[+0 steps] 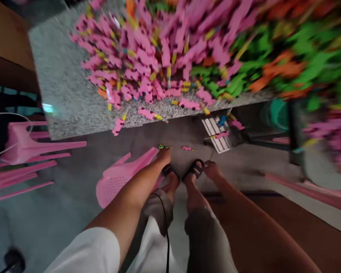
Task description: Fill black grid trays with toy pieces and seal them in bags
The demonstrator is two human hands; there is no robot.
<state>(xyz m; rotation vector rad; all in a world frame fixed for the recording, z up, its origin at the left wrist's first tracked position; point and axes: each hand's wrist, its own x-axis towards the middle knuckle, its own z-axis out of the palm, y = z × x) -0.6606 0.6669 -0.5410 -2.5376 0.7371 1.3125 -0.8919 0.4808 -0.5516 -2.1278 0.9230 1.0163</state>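
Observation:
My left hand (164,155) reaches down close to the floor, beside a small green and yellow piece (163,146) that lies just beyond its fingers. My right hand (212,169) hangs low next to my right sandal (197,168); its fingers are small and blurred. Whether either hand holds anything is too unclear to tell. Between and beyond the hands, a small pink piece (189,148) rests on the floor. Above, a heap of pink dog-shaped pieces (144,57) with yellow and blue ends covers much of the speckled stone table (53,76).
Green pieces (307,41) and orange pieces (284,70) are heaped at the right. A pink stool (113,185) stands by my left arm, with more pink stools (22,146) farther left. A white slatted rack (217,140) bears a few pieces under the table's edge.

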